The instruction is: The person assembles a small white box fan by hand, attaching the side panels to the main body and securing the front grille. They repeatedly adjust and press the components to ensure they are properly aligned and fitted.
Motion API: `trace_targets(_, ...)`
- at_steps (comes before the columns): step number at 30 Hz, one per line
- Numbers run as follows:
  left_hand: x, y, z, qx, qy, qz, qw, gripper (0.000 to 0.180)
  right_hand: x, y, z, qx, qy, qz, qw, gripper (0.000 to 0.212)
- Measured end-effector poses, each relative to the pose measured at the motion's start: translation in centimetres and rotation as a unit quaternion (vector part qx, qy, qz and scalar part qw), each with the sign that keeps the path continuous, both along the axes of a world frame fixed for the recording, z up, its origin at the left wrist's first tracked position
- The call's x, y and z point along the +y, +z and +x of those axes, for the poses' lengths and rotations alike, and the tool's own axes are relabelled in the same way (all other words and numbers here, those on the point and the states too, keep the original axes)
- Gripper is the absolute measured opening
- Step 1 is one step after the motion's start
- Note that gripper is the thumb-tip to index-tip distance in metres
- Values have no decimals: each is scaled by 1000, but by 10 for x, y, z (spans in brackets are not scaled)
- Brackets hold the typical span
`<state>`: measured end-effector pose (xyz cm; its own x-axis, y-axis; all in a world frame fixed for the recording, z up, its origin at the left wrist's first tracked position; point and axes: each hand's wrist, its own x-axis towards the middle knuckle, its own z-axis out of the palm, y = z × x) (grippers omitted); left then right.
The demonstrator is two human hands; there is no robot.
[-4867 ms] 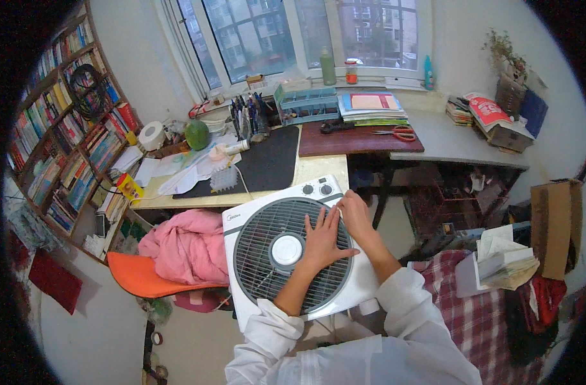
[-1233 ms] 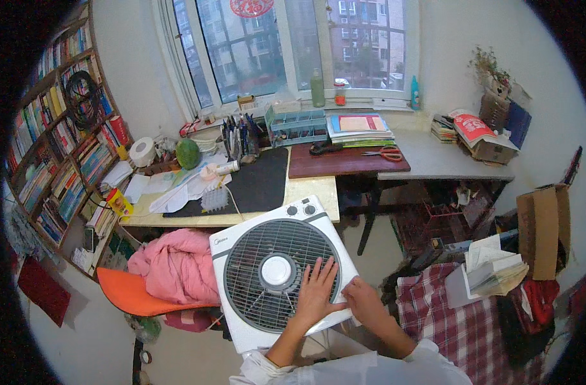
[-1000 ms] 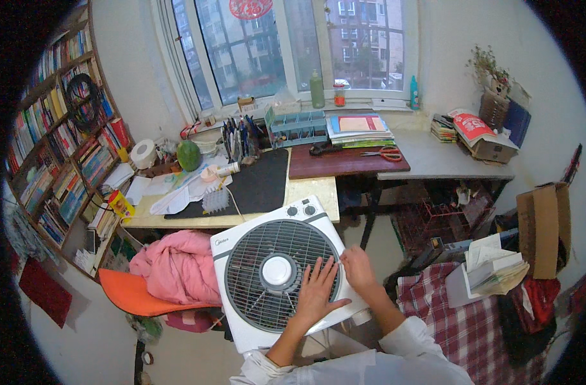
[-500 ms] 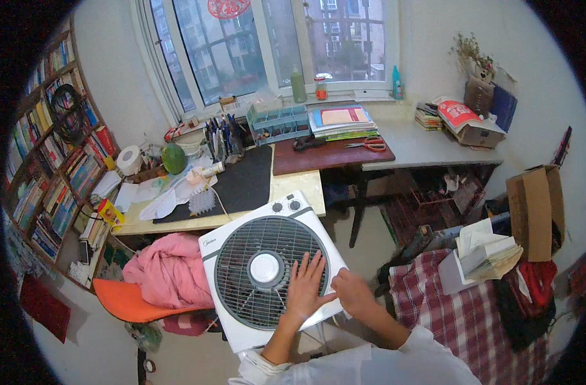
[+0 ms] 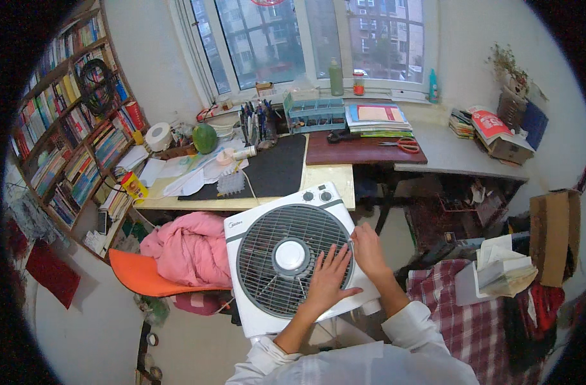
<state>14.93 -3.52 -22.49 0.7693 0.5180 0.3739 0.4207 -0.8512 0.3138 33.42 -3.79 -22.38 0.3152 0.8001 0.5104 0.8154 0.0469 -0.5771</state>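
While the left hand [image 5: 325,287] lies flat, fingers spread, on the box fan [image 5: 291,255], likely steadying it, right hand [image 5: 370,252] bunches at its right edge, grip unclear. Fan by desk's [image 5: 329,176] front-right corner.

Taking the fan [image 5: 290,255] as the dial's centre, its casing [image 5: 245,309] is white, its grille [image 5: 261,282] dark grey with parallel lines, its round hub [image 5: 290,254] white ringed in grey. At 12 o'clock lie a black mat [image 5: 270,168] and a pale blue organiser [image 5: 315,117]; at 1, a reddish-brown board [image 5: 354,151]; between 1 and 2, scissors [image 5: 408,145] with orange-red handles; at 3, a brown carton [image 5: 551,237]; at 4, a maroon-and-white plaid cloth [image 5: 453,321] and the person's white right sleeve [image 5: 410,326]; at 6, the white left sleeve [image 5: 264,362]; at 9, a pink padded cloth [image 5: 189,248] on an orange seat [image 5: 138,274]; at 10, a yellow-and-red can [image 5: 134,186]; at 11, a green melon [image 5: 204,138].
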Motion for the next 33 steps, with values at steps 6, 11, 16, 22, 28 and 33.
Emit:
trace_targets(6, 1, 1, -6, 3, -4, -4, 1000, 104, -29, -21, -15, -46, -11, -11, 999, 6)
trace_targets(11, 2, -9, -4, 8, -8, -9, 1000, 110, -99, -3, -34, -22, 72, -100, 992, 4)
trace_targets(16, 0, -2, -6, 28, -3, -14, 1000, 114, -98, 0, -31, 5, 98, -104, 990, 3)
trace_targets(22, 1, -1, -3, 41, -4, -15, 999, 115, -29, 0, -4, 22, 87, 37, 995, 3)
trace_targets(28, 1, -2, -3, 37, 0, -9, 999, 116, 12, 8, -5, -13, 33, 10, 999, 8)
trace_targets(33, 1, -3, -6, 32, -1, -5, 999, 115, -15, -6, -12, -60, 27, 6, 998, 10)
